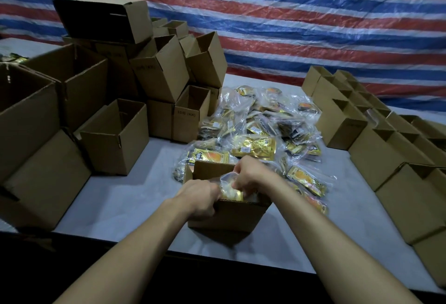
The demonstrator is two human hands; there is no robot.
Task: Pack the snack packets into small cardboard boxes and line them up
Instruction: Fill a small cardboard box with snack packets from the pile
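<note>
Cardboard, thin and light, makes the small box (229, 216) that stands open near the front edge of the table (135, 197). The left hand (200, 197) curls its fingers over the box's left rim and steadies it. The right hand (253, 174) pinches a snack packet (233, 190) that sits partly inside the mouth. Its clear film looks slick, soft and nearly weightless, so a pinch at the wrapper's top edge suits it. Loose packets (260, 129) lie heaped just behind, and a row of boxes (376, 154) stands at the right.
</note>
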